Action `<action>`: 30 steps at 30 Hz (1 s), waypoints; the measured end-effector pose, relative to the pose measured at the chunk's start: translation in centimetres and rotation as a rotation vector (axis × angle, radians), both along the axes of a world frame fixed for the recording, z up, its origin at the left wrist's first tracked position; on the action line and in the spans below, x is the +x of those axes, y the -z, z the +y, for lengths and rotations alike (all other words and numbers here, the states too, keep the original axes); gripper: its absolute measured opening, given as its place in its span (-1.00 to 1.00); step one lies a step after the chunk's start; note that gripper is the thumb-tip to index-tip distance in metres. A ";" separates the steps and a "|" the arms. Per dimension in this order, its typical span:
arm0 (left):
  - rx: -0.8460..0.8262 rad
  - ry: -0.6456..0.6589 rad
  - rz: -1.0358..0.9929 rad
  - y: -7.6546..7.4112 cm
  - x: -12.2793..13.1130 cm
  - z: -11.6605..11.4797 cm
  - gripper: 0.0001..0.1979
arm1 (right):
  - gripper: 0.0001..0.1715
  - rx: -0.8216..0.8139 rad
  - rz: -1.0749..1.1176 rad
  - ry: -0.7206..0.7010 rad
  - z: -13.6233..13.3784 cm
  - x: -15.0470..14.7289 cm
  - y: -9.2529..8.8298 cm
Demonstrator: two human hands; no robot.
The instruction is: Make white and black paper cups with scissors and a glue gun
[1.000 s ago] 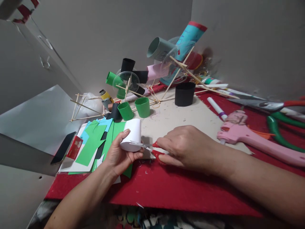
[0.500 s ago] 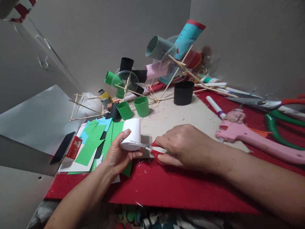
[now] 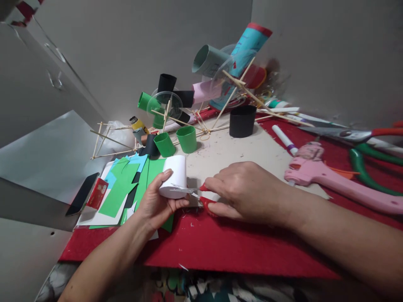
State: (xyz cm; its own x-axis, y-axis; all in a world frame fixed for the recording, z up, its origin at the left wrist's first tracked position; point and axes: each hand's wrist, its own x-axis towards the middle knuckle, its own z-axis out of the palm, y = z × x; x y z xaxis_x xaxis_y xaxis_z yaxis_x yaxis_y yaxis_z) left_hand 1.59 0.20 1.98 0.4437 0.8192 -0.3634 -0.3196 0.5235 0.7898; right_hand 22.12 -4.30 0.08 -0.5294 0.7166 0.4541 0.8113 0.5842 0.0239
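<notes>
My left hand (image 3: 161,200) is closed around a white paper cup (image 3: 175,171), thumb on its side and fingers under it. The cup's closed end faces me. In my right hand (image 3: 242,191) is a pair of small scissors (image 3: 205,200) with red handles. Its blades lie at the near edge of the cup, slightly parted. Just beyond the cup stand two green paper cups (image 3: 187,139) and a dark one (image 3: 152,145). Green paper pieces (image 3: 119,188) lie left of my left hand.
Behind stand stick frames with a small wheel (image 3: 165,102) and a larger plastic wheel (image 3: 234,69), both carrying paper cups. A black cup (image 3: 242,121) stands beyond my right hand. At right lie a pink glue gun (image 3: 340,182), a marker (image 3: 284,139) and large scissors (image 3: 349,133). A phone (image 3: 82,195) lies left.
Almost nothing differs. The scissors stay at the cup's edge, and both hands hold nearly the same position.
</notes>
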 end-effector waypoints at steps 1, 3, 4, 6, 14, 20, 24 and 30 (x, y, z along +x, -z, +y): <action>-0.009 0.006 -0.005 0.0 0.0 0.0 -0.71 | -0.75 0.000 -0.002 0.002 0.0 0.0 0.0; -0.017 0.015 -0.011 0.1 0.0 0.1 -0.67 | -0.75 -0.002 -0.005 0.002 0.0 0.0 0.1; -0.017 0.020 -0.009 0.1 0.0 0.1 -0.66 | -0.75 -0.002 -0.004 0.001 0.0 0.1 0.2; -0.014 0.022 0.002 0.2 0.0 0.1 -0.65 | -0.74 -0.007 -0.001 -0.002 0.1 0.1 0.3; 0.003 0.015 0.029 0.4 0.0 0.2 -0.74 | -0.74 0.001 0.025 -0.007 0.2 0.1 0.6; -0.009 -0.002 0.059 0.4 0.0 0.2 -0.66 | -0.74 0.024 0.016 -0.009 0.3 0.3 0.8; -0.019 0.013 0.062 0.5 0.0 0.5 -0.65 | -0.75 0.005 -0.007 -0.018 0.3 0.3 0.7; -0.003 0.031 0.067 0.6 -0.1 0.6 -0.65 | -0.75 0.023 0.011 -0.032 0.4 0.4 0.9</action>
State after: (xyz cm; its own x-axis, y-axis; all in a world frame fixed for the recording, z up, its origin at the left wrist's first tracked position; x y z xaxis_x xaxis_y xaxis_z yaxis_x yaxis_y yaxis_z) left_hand 1.48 0.83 1.38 0.4434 0.8043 -0.3957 -0.2499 0.5349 0.8071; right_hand 22.53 -3.93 -0.77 -0.5473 0.6885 0.4758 0.7921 0.6097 0.0290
